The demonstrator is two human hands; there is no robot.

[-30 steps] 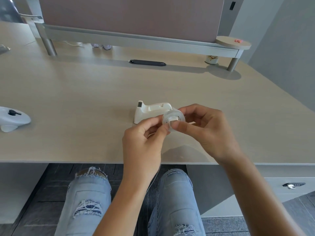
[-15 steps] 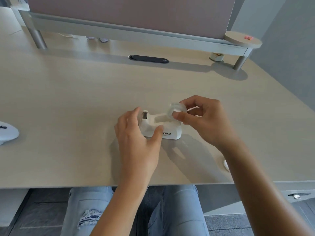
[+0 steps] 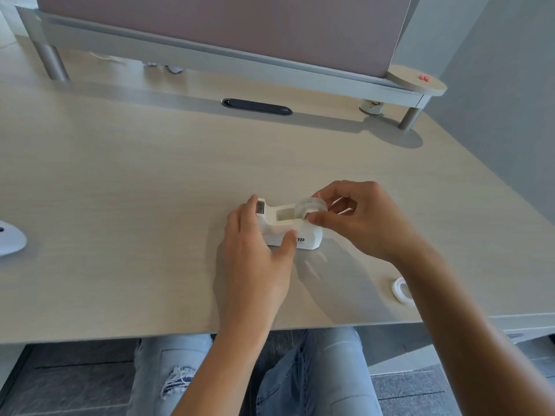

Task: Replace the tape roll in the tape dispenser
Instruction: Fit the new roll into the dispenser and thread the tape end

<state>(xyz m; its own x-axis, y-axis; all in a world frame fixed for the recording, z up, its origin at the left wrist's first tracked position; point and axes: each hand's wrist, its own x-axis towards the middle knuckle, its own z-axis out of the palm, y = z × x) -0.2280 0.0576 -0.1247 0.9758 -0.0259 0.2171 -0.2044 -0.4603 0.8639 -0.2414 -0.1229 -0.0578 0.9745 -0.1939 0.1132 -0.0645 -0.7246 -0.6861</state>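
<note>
A white tape dispenser (image 3: 312,235) stands on the pale wooden desk (image 3: 150,181), its cutter end pointing left. My left hand (image 3: 255,250) grips its left half, thumb on the near side, fingers behind the cutter. My right hand (image 3: 360,217) pinches a clear tape roll (image 3: 310,205) just above the right end of the dispenser's open slot. A small white empty ring (image 3: 401,289) lies on the desk by my right forearm, partly hidden.
A raised shelf on grey legs (image 3: 410,118) runs along the back, with a black cable slot (image 3: 256,106) before it. A small jar (image 3: 371,107) sits under the shelf's right end. A white device (image 3: 10,240) lies at the left edge. The desk's front edge is near my wrists.
A second ago both hands held the roll in the air. My left hand then let go and took hold of the dispenser. My right hand has brought the roll down over the slot.
</note>
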